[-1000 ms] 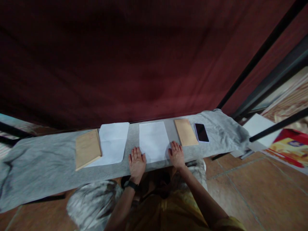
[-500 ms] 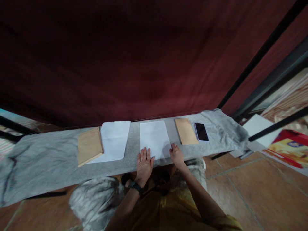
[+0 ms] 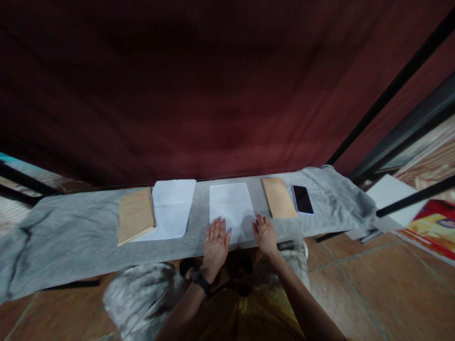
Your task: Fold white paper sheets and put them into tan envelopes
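Observation:
A white sheet of paper (image 3: 232,203) lies in front of me on a bench covered by a grey cloth (image 3: 88,253). My left hand (image 3: 216,241) rests flat on the paper's near left part, fingers stretched out. At its near right edge is my right hand (image 3: 265,233), fingers apart and slightly bent, their tips by the paper's side; nothing shows in them. To the right of the paper lies a brown envelope (image 3: 279,198), with a phone (image 3: 303,199) beside it. On the left, another brown envelope (image 3: 135,215) overlaps more white paper (image 3: 172,208).
A dark red curtain-like surface (image 3: 227,94) rises behind the bench. Black metal bars (image 3: 391,94) slant at the right. A red and yellow box (image 3: 433,227) and a white board (image 3: 394,199) are at the far right, above a tiled floor (image 3: 355,293).
My right hand's fingers have loosened from a closed pose and spread a little at the paper's edge. My left hand stays flat on the paper. The view has shifted slightly.

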The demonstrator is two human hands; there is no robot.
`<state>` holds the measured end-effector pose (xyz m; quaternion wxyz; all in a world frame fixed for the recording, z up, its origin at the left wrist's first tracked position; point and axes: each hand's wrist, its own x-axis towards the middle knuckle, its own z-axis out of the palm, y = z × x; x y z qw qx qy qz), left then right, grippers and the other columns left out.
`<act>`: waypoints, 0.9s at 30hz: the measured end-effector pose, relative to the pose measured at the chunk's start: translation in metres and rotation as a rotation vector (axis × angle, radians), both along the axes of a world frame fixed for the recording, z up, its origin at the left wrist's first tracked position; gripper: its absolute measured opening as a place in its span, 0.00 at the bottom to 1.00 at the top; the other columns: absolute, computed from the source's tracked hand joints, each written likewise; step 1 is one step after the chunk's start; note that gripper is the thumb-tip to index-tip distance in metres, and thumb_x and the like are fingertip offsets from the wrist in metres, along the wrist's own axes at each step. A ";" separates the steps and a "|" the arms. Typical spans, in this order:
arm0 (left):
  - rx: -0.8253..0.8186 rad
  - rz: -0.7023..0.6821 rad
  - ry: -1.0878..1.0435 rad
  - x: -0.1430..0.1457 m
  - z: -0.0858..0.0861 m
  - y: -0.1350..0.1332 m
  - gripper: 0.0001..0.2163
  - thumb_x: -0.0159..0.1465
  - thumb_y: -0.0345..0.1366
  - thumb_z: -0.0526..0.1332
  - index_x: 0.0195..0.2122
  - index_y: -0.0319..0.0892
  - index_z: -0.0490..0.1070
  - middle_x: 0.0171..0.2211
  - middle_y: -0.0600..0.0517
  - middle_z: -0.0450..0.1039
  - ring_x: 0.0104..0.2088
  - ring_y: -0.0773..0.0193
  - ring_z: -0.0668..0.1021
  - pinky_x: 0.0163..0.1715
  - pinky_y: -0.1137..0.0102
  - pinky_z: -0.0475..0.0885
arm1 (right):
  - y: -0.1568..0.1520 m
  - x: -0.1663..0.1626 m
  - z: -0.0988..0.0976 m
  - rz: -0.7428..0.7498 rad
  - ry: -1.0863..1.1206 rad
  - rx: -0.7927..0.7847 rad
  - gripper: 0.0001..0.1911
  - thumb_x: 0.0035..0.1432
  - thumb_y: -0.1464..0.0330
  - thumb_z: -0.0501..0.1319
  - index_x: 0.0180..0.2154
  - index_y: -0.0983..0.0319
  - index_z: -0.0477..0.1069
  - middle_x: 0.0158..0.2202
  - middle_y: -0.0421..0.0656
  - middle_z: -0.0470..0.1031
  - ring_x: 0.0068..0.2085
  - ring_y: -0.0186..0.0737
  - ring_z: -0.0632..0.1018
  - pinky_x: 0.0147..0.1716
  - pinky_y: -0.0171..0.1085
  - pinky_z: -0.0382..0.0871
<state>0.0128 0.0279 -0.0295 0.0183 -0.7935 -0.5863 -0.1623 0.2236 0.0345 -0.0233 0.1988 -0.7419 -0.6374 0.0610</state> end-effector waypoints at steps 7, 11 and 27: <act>-0.106 -0.068 0.025 0.027 0.010 0.078 0.26 0.71 0.37 0.43 0.67 0.32 0.55 0.69 0.40 0.53 0.69 0.52 0.56 0.67 0.54 0.53 | 0.062 -0.045 0.000 0.300 0.012 0.093 0.25 0.72 0.64 0.42 0.64 0.64 0.62 0.66 0.50 0.63 0.66 0.45 0.63 0.64 0.46 0.57; -0.157 -0.064 0.061 0.026 0.004 0.110 0.26 0.70 0.33 0.42 0.68 0.33 0.55 0.69 0.40 0.54 0.70 0.51 0.55 0.67 0.52 0.53 | 0.094 -0.060 -0.005 0.344 -0.081 0.000 0.24 0.72 0.65 0.43 0.65 0.60 0.61 0.67 0.46 0.60 0.68 0.43 0.59 0.66 0.49 0.52; 0.017 0.232 -0.012 -0.018 -0.020 0.131 0.27 0.71 0.41 0.43 0.67 0.30 0.57 0.66 0.35 0.60 0.67 0.47 0.61 0.65 0.48 0.54 | 0.114 -0.021 -0.028 0.159 -0.164 0.041 0.29 0.72 0.60 0.45 0.69 0.62 0.52 0.69 0.53 0.54 0.68 0.52 0.59 0.65 0.55 0.49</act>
